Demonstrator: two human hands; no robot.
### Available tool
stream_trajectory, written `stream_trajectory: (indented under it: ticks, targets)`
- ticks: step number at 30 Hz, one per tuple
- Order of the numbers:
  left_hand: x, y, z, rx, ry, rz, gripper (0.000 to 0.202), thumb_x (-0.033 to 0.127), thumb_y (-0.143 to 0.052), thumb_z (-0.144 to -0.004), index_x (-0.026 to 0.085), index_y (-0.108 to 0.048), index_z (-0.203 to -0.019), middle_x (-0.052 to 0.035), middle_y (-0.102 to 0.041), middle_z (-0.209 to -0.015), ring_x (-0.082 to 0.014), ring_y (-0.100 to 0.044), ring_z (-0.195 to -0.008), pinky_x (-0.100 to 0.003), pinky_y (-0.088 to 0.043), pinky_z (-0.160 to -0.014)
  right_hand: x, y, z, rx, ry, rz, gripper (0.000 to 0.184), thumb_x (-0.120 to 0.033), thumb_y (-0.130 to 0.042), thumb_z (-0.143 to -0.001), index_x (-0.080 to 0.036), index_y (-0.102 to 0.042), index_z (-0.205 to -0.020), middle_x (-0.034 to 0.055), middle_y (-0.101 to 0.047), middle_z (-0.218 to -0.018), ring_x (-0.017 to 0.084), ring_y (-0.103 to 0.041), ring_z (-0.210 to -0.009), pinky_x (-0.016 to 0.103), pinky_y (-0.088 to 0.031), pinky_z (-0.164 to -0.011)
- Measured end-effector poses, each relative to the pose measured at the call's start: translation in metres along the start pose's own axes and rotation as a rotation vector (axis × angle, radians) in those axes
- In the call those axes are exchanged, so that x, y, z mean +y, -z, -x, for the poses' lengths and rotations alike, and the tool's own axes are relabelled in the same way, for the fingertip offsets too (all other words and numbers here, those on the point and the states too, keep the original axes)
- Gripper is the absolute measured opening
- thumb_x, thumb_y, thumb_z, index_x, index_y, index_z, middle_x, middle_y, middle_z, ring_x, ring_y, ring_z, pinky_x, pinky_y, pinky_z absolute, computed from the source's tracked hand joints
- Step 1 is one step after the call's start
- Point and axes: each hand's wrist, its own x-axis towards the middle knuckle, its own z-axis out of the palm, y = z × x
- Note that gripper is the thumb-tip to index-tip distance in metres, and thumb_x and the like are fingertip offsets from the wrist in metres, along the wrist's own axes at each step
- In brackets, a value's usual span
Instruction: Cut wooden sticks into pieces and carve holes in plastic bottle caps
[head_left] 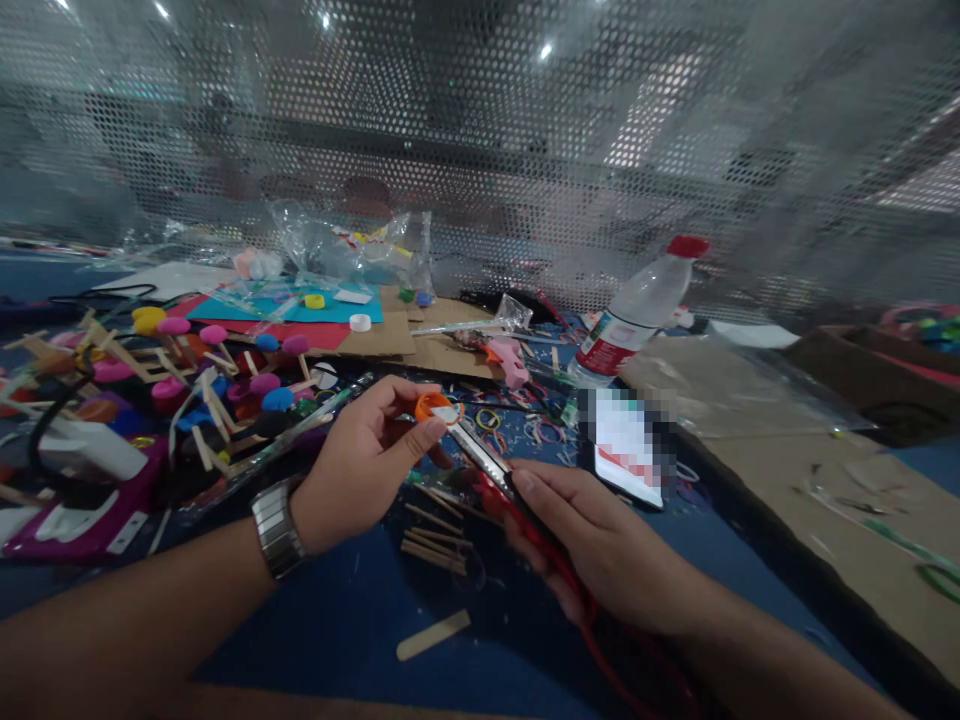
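Note:
My left hand (367,455), with a metal watch on the wrist, pinches an orange bottle cap (433,405) between thumb and fingers. My right hand (600,545) grips a red-handled tool (491,470) whose metal blade tip points up-left and touches the cap. A red cord runs from the handle back under my right wrist. Several wooden sticks (431,545) lie on the blue table (360,620) just below both hands.
Left of my hands sits a heap of coloured caps and stick frames (202,385). A plastic bottle (637,315) with a red cap, a phone (626,445), rubber bands (517,425), cardboard sheets (795,450) and a perforated metal screen (480,150) lie beyond.

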Motion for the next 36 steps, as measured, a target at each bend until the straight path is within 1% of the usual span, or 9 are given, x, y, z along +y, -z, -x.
stream_trajectory:
  ticks: [6, 11, 16, 20, 25, 31, 36]
  targets:
    - [-0.0006, -0.0007, 0.0015, -0.005, -0.001, -0.003, 0.027, 0.036, -0.072, -0.086, 0.017, -0.06, -0.1, -0.0017, -0.068, -0.082, -0.0144, -0.069, -0.064, -0.027, -0.058, -0.063, -0.0017, -0.0006, 0.001, 0.006, 0.007, 0.021, 0.054, -0.071, -0.038, -0.094, -0.02, -0.046, -0.078, -0.0074, -0.051, -0.058, 0.003, -0.044, -0.032, 0.013, -0.03, -0.031]
    - [-0.0007, -0.0009, 0.0035, -0.004, -0.014, -0.011, 0.029, 0.036, -0.071, -0.086, 0.016, -0.06, -0.104, -0.0032, -0.069, -0.086, -0.0153, -0.07, -0.067, -0.027, -0.059, -0.064, -0.0004, 0.0013, 0.001, 0.005, 0.014, 0.006, 0.054, -0.071, -0.039, -0.094, -0.02, -0.047, -0.081, -0.0079, -0.05, -0.059, 0.003, -0.043, -0.031, 0.013, -0.031, -0.03]
    - [0.0026, -0.0002, 0.0034, -0.022, -0.043, -0.009, 0.032, 0.038, -0.065, -0.092, 0.014, -0.062, -0.112, -0.0067, -0.07, -0.094, -0.0126, -0.067, -0.065, -0.024, -0.057, -0.061, -0.0007, 0.0049, 0.0004, 0.017, 0.008, -0.061, 0.055, -0.073, -0.046, -0.09, -0.02, -0.047, -0.077, -0.008, -0.05, -0.055, 0.002, -0.04, -0.03, 0.012, -0.029, -0.029]
    - [0.0031, 0.0008, 0.0019, -0.048, 0.005, -0.017, 0.038, 0.039, -0.068, -0.089, 0.014, -0.064, -0.118, -0.0058, -0.073, -0.089, -0.0146, -0.068, -0.064, -0.026, -0.056, -0.061, -0.002, 0.005, 0.0001, 0.022, -0.023, -0.094, 0.055, -0.073, -0.048, -0.088, -0.02, -0.048, -0.076, -0.0077, -0.049, -0.053, 0.003, -0.039, -0.029, 0.013, -0.027, -0.027]
    - [0.0011, 0.002, -0.0006, -0.019, 0.01, -0.009, 0.035, 0.04, -0.071, -0.087, 0.015, -0.065, -0.111, -0.0054, -0.073, -0.088, -0.015, -0.069, -0.063, -0.027, -0.056, -0.06, -0.0023, 0.0035, -0.0006, 0.026, -0.051, -0.078, 0.054, -0.073, -0.049, -0.088, -0.02, -0.049, -0.076, -0.0073, -0.05, -0.053, 0.003, -0.039, -0.029, 0.014, -0.028, -0.027]
    - [0.0007, 0.0045, -0.0031, 0.024, -0.007, -0.003, 0.033, 0.04, -0.072, -0.086, 0.015, -0.063, -0.106, -0.0047, -0.072, -0.087, -0.0146, -0.069, -0.063, -0.027, -0.055, -0.06, -0.001, 0.004, -0.0008, 0.035, -0.041, -0.065, 0.055, -0.074, -0.047, -0.088, -0.02, -0.049, -0.076, -0.0073, -0.049, -0.053, 0.003, -0.039, -0.029, 0.014, -0.027, -0.027]
    - [-0.0004, 0.0026, -0.0019, 0.038, 0.008, -0.004, 0.032, 0.039, -0.073, -0.085, 0.016, -0.064, -0.104, -0.0024, -0.07, -0.079, -0.0151, -0.069, -0.062, -0.027, -0.056, -0.06, 0.0027, 0.0025, 0.0001, 0.012, -0.011, -0.036, 0.055, -0.073, -0.043, -0.092, -0.019, -0.048, -0.078, -0.0076, -0.05, -0.056, 0.003, -0.043, -0.031, 0.013, -0.031, -0.029]
